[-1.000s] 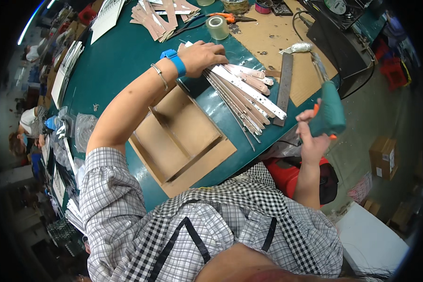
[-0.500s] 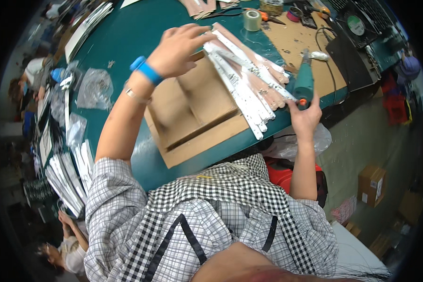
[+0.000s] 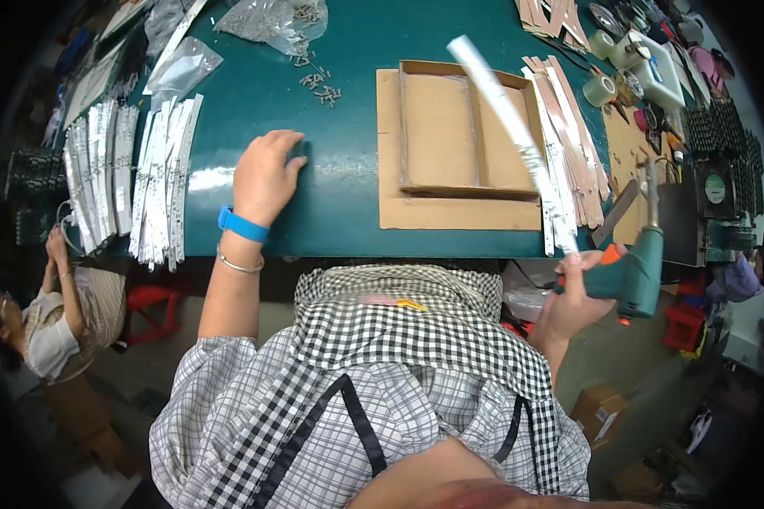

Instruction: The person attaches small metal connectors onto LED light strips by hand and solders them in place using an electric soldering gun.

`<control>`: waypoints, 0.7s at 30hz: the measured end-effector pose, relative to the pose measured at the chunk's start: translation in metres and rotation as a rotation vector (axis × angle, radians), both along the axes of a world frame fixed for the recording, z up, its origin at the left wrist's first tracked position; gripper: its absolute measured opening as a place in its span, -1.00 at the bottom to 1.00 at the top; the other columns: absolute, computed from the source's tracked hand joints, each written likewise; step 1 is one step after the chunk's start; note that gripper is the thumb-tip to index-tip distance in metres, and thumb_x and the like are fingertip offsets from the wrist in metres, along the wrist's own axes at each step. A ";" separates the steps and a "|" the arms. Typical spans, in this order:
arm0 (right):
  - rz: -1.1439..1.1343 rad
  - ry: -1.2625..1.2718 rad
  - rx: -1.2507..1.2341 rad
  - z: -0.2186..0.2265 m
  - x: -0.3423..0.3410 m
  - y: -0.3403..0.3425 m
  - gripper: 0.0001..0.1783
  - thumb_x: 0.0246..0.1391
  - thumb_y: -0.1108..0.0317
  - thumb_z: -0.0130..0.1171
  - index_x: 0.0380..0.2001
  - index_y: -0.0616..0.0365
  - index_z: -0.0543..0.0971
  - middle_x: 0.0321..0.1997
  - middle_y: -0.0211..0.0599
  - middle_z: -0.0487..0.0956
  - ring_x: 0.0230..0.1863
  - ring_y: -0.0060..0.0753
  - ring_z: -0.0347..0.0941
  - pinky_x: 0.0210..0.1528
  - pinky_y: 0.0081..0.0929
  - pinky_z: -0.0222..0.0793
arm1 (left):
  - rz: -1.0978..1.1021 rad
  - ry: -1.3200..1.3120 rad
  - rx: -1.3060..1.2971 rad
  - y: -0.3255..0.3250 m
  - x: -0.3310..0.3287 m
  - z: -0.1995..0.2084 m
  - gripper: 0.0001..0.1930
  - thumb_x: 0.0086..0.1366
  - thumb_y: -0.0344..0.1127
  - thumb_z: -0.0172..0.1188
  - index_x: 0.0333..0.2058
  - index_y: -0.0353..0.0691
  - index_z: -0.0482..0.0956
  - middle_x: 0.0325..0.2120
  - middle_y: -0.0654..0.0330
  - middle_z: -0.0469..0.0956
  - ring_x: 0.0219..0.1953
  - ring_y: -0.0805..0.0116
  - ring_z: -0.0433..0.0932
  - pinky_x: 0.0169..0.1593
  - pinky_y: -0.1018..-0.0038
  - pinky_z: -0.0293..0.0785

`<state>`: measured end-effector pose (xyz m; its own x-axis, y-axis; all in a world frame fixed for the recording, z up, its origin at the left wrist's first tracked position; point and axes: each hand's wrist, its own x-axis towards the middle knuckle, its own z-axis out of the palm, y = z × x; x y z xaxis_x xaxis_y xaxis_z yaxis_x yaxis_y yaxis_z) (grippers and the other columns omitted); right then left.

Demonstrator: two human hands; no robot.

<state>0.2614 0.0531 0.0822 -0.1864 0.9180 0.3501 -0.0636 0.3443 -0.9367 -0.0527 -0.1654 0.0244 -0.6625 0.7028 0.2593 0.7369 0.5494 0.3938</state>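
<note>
My right hand (image 3: pixel 566 297) is closed at the table's front edge around the handle of a green glue gun (image 3: pixel 643 271) with an orange trigger. The gun's metal nozzle points away from me. From the same hand's thumb, a long white strip (image 3: pixel 508 119) with small dark marks slants up and left over a shallow cardboard box (image 3: pixel 437 127). My left hand (image 3: pixel 265 176), a blue band on its wrist, hovers over or rests on the green table with its thumb apart and nothing in it. White and pinkish-tan strips (image 3: pixel 573 140) lie right of the box.
Stacked white strips (image 3: pixel 163 182) lie at the left. Loose screws (image 3: pixel 318 81) and a plastic bag (image 3: pixel 276 24) are further back. Tape rolls (image 3: pixel 600 89) and a white tray (image 3: pixel 651 69) stand at the back right. Another person (image 3: pixel 59 314) sits at the left.
My view has turned. My left hand has gone from above the box to the bare tabletop at its left. My right hand now has the glue gun at the table edge, with a strip raised.
</note>
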 end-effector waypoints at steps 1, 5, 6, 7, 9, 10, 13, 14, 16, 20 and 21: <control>-0.007 -0.018 0.015 -0.007 -0.007 -0.005 -0.39 -0.10 0.78 0.11 0.09 0.33 0.26 -0.40 -0.36 0.36 -0.46 -0.57 0.37 -0.49 -0.63 0.37 | -0.007 -0.018 0.015 0.001 0.003 0.000 -0.66 -0.01 -0.45 0.31 -0.18 -0.21 0.57 -0.18 0.13 0.57 -0.22 0.14 0.55 -0.14 0.33 0.48; -0.036 -0.162 -0.076 -0.015 -0.040 -0.021 -0.33 -0.14 0.79 0.16 0.10 0.31 0.24 -0.43 -0.36 0.39 -0.52 -0.58 0.35 -0.47 -0.64 0.38 | -0.125 -0.064 0.134 0.004 0.015 0.000 -0.58 -0.07 -0.43 0.35 -0.15 -0.19 0.55 -0.13 0.14 0.55 -0.15 0.09 0.50 -0.10 0.30 0.45; -0.025 -0.192 -0.062 -0.020 -0.047 -0.023 -0.34 -0.13 0.77 0.18 0.09 0.32 0.25 -0.42 -0.36 0.40 -0.51 -0.58 0.36 -0.48 -0.63 0.39 | -0.165 -0.093 0.166 0.005 0.017 -0.001 -0.56 -0.09 -0.42 0.37 -0.14 -0.18 0.55 -0.12 0.14 0.55 -0.12 0.08 0.48 -0.09 0.29 0.43; -0.013 -0.212 -0.056 -0.028 -0.052 -0.024 -0.35 -0.13 0.76 0.20 0.09 0.32 0.26 -0.41 -0.35 0.42 -0.51 -0.58 0.37 -0.49 -0.62 0.40 | -0.192 -0.105 0.177 0.007 0.019 -0.002 -0.56 -0.09 -0.42 0.37 -0.14 -0.18 0.55 -0.12 0.14 0.55 -0.12 0.08 0.48 -0.09 0.29 0.43; 0.013 -0.306 -0.011 -0.035 -0.059 -0.026 -0.59 -0.06 0.64 0.26 -0.11 0.32 0.41 -0.42 -0.40 0.46 -0.53 -0.63 0.41 -0.52 -0.64 0.40 | -0.217 -0.127 0.163 0.012 0.022 -0.005 -0.53 -0.13 -0.39 0.39 -0.14 -0.18 0.55 -0.10 0.18 0.54 -0.05 0.05 0.42 -0.06 0.25 0.38; 0.056 -0.343 -0.059 -0.033 -0.057 -0.028 -0.67 -0.04 0.61 0.27 -0.17 0.31 0.44 -0.46 -0.40 0.47 -0.54 -0.64 0.41 -0.53 -0.65 0.39 | -0.206 -0.168 0.108 0.013 0.023 -0.004 -0.50 -0.14 -0.36 0.41 -0.12 -0.15 0.56 -0.08 0.22 0.52 0.02 0.05 0.37 0.00 0.22 0.30; 0.080 -0.356 -0.104 -0.029 -0.055 -0.041 -0.77 0.00 0.55 0.27 -0.26 0.29 0.48 -0.52 -0.41 0.48 -0.56 -0.64 0.41 -0.53 -0.65 0.38 | -0.255 -0.228 0.097 0.016 0.024 -0.003 -0.50 -0.14 -0.35 0.41 -0.12 -0.14 0.56 -0.06 0.24 0.51 0.04 0.07 0.34 0.02 0.22 0.24; 0.089 -0.331 -0.100 -0.030 -0.053 -0.045 -0.80 0.02 0.52 0.27 -0.29 0.29 0.49 -0.54 -0.41 0.49 -0.57 -0.63 0.42 -0.53 -0.64 0.38 | -0.261 -0.237 0.066 0.017 0.024 -0.002 -0.50 -0.15 -0.35 0.42 -0.12 -0.11 0.57 -0.05 0.26 0.51 0.04 0.10 0.35 0.03 0.22 0.22; 0.092 -0.394 -0.052 -0.038 -0.034 -0.042 -0.72 0.04 0.53 0.24 -0.17 0.30 0.45 -0.41 -0.37 0.50 -0.52 -0.61 0.44 -0.47 -0.60 0.41 | -0.270 -0.223 0.064 0.019 0.025 -0.002 -0.51 -0.14 -0.35 0.42 -0.12 -0.11 0.57 -0.05 0.28 0.51 0.04 0.11 0.35 0.03 0.22 0.22; 0.036 -0.471 0.275 -0.045 -0.010 -0.016 -0.60 0.08 0.54 0.19 0.01 0.29 0.40 -0.23 -0.33 0.52 -0.43 -0.59 0.45 -0.45 -0.60 0.43 | -0.239 -0.199 0.081 0.021 0.024 -0.005 -0.56 -0.10 -0.38 0.39 -0.15 -0.11 0.58 -0.09 0.29 0.55 0.02 0.14 0.37 0.03 0.26 0.22; -0.034 -0.480 0.395 -0.047 -0.005 -0.008 -0.58 0.07 0.55 0.19 0.03 0.29 0.40 -0.22 -0.33 0.52 -0.43 -0.61 0.43 -0.47 -0.62 0.41 | -0.224 -0.193 0.070 0.020 0.023 -0.007 -0.56 -0.10 -0.38 0.39 -0.15 -0.11 0.58 -0.09 0.29 0.55 0.02 0.14 0.37 0.03 0.26 0.22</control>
